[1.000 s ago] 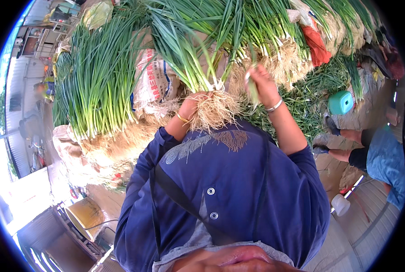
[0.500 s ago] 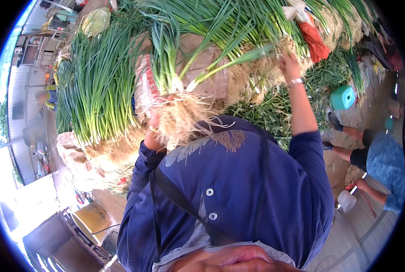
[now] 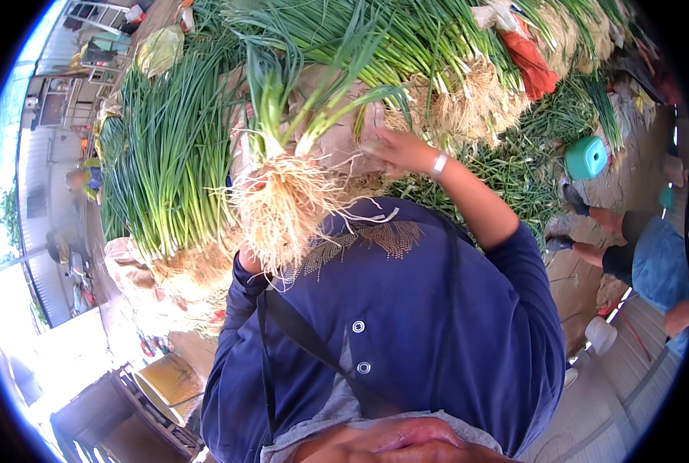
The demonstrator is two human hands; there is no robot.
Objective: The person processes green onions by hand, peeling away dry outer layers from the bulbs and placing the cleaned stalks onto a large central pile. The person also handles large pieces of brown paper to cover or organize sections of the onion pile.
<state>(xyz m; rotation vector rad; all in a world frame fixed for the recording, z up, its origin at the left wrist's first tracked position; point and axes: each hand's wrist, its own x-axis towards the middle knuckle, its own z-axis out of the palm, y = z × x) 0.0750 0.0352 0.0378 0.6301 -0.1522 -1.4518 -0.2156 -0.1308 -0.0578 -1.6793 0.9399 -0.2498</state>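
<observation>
A bunch of green onions [image 3: 271, 135], long green leaves up and tangled pale roots [image 3: 283, 208] hanging down, is held in front of my chest. My left hand [image 3: 250, 258] grips it low down, with its fingers mostly hidden behind the roots. To the right of the bunch is my right hand [image 3: 404, 151], a pale band on its wrist. Its fingers are slightly blurred but look apart, with nothing visible in them. One long leaf arches over just above that hand.
Stacked green onions [image 3: 178, 154] stand at left on sacking. Another large heap [image 3: 414, 46] lies ahead, roots toward me. Loose leaf trimmings [image 3: 495, 174] cover the ground at right, near a teal plastic container [image 3: 586, 158]. A co-worker [image 3: 656, 258] is at far right, and a yellow bucket [image 3: 167, 386] is lower left.
My right hand has come back left and down, from beside the heap's roots to near the held bunch. The bunch has shifted slightly left, and its stretched-out leaf now droops.
</observation>
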